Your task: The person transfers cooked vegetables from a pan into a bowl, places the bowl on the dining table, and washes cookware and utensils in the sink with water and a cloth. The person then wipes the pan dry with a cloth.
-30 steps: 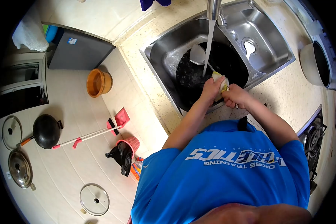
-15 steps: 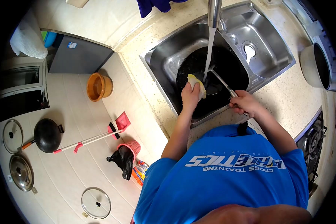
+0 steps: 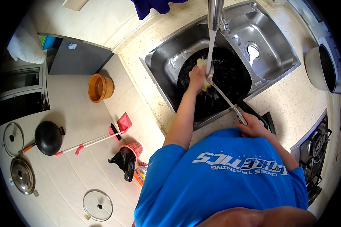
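Observation:
My left hand (image 3: 197,78) presses a yellowish sponge (image 3: 206,86) against the head of a metal ladle (image 3: 211,74) under the running tap. My right hand (image 3: 251,125) is closed round the end of the ladle's long handle, near the front edge of the counter. Below both hands, a large black wok (image 3: 231,81) sits in the left sink basin (image 3: 170,49), with splashing water inside it. Water pours from the tap (image 3: 215,15) onto the ladle head and the sponge. My left fingers partly hide the sponge and the ladle head.
A white spoon-like utensil (image 3: 252,53) lies in the right basin (image 3: 278,47). On the right are a pale pot (image 3: 316,68) and a gas stove (image 3: 315,145). Off to the left stand a brown bucket (image 3: 101,87) and a pink bin (image 3: 134,149); pan lids hang there.
My left hand and the sponge have moved up to the ladle head under the stream. My right hand has drawn back toward my body, and a black handle now shows beside it.

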A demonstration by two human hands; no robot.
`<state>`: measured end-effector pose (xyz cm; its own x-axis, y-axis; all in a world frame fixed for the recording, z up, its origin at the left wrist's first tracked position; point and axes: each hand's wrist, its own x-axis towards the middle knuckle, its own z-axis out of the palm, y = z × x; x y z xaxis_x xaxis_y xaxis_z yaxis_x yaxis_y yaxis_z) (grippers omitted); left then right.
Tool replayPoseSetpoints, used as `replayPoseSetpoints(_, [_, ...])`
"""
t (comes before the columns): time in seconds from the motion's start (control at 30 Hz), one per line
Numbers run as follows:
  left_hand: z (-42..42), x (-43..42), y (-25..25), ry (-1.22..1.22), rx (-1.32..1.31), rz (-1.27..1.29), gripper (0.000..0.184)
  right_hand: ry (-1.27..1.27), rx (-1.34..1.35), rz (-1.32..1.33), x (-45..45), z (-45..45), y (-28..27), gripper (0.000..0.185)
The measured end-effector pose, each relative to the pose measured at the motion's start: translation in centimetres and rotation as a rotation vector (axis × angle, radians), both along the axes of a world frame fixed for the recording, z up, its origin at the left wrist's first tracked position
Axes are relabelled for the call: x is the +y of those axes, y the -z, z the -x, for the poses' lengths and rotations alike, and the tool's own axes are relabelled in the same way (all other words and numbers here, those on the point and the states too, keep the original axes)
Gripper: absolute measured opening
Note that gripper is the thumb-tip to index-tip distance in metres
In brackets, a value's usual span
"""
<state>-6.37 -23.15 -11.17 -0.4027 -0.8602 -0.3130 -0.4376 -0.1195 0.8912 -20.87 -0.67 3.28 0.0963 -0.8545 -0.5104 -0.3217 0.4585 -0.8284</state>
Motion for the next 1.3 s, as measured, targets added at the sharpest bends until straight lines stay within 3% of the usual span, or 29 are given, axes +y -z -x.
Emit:
replayPoseSetpoints(0.07, [-1.2,-1.5,5.2,0.096,-0.065,0.091,0.034,-0.058,0.059,0.12,0.4,0.2,0.2,0.016])
replayPoseSetpoints(0.13, [-1.6,-1.4,6.8,-0.018,-0.474,0.386,0.031,0.061,-0.077,-0.052,0.9,0.1,0.1,0.015])
replayPoseSetpoints(0.2, [-2.5,-1.2,8.9,-0.224,-0.237,0.146,0.029,0.174,-0.176,-0.162,0.6,-0.3,-0.6,0.015])
replayPoseSetpoints(0.27, [-2.8,-1.1,9.9,0.135,-0.405,0.266,0.029,0.29,-0.273,-0.28,0.4,-0.4,-1.2,0.014])
replayPoseSetpoints(0.3, [-2.5,-1.1,8.2,0.05,-0.277,0.0,0.03,0.297,-0.252,-0.289,0.3,-0.5,-1.3,0.014])
replayPoseSetpoints(0.33, [-2.3,-0.5,5.6,0.048,-0.277,0.0,0.03,0.301,-0.232,-0.295,0.2,-0.6,-1.4,0.014])
replayPoseSetpoints(0.4, [-2.7,1.4,1.4,-0.191,0.025,0.071,0.028,0.288,-0.167,-0.284,-0.2,-0.9,-1.9,0.014])
replayPoseSetpoints(0.47, [-2.6,2.7,2.0,-0.277,0.111,0.132,0.025,0.27,-0.099,-0.283,-0.4,-1.0,-1.8,0.014])
replayPoseSetpoints(0.5, [-2.3,3.7,0.4,-0.261,0.107,0.28,0.024,0.248,-0.089,-0.304,-0.5,-0.9,-1.4,0.015])
replayPoseSetpoints(0.57, [-1.8,4.3,-4.6,-0.018,0.017,0.39,0.026,0.212,-0.075,-0.318,-0.2,-0.8,-0.2,0.016])
replayPoseSetpoints(0.6, [-1.9,4.2,-6.8,0.21,-0.07,0.345,0.027,0.106,-0.01,-0.2,-0.1,-0.7,0.6,0.019])
replayPoseSetpoints(0.63, [-1.8,4.4,-4.8,0.205,-0.104,0.542,0.031,0.001,0.057,-0.075,-0.2,-0.5,1.1,0.021])
replayPoseSetpoints(0.67, [-1.8,3.8,-3.7,0.192,-0.102,0.558,0.031,-0.01,0.063,-0.058,-0.3,-0.3,1.0,0.021])
replayPoseSetpoints(0.73, [-1.6,2.3,-1.4,0.11,-0.048,0.298,0.033,-0.05,-0.002,0.0,0.0,-0.1,-0.1,0.023])
replayPoseSetpoints(0.8, [-1.2,1.0,2.0,0.097,0.02,0.396,0.033,-0.051,-0.011,0.022,0.5,0.1,0.4,0.022])
replayPoseSetpoints(0.87, [-0.8,0.5,3.3,-0.019,0.379,-0.19,0.032,-0.049,0.031,0.061,0.5,0.0,0.3,0.022])
replayPoseSetpoints(0.9, [-0.5,0.9,0.2,-0.12,0.468,-0.477,0.028,-0.04,0.052,0.056,0.5,-0.3,-0.1,0.021])
replayPoseSetpoints(1.0, [0.3,1.3,2.1,-0.291,0.659,-0.493,0.024,-0.052,0.127,-0.057,0.0,-0.9,-0.1,0.019])
replayPoseSetpoints(1.07, [0.6,1.9,3.8,-0.328,0.724,-0.572,0.026,-0.068,0.2,0.007,0.2,-1.5,0.8,0.02])
replayPoseSetpoints(1.13, [1.7,2.5,3.8,-0.863,1.042,-0.915,0.029,-0.086,0.279,0.086,-0.5,-2.1,1.2,0.02])
replayPoseSetpoints(1.2, [2.5,3.9,2.4,-0.729,1.034,-0.91,0.035,-0.029,0.236,0.033,-1.4,-2.9,1.1,0.022])
replayPoseSetpoints(1.23, [3.2,4.5,1.9,-0.794,0.973,-0.884,0.037,-0.025,0.235,0.031,-2.2,-3.3,0.7,0.022])
replayPoseSetpoints(1.3, [3.9,5.7,-0.7,-0.799,0.866,-0.827,0.041,0.047,0.077,-0.218,-4.2,-3.5,0.0,0.023])
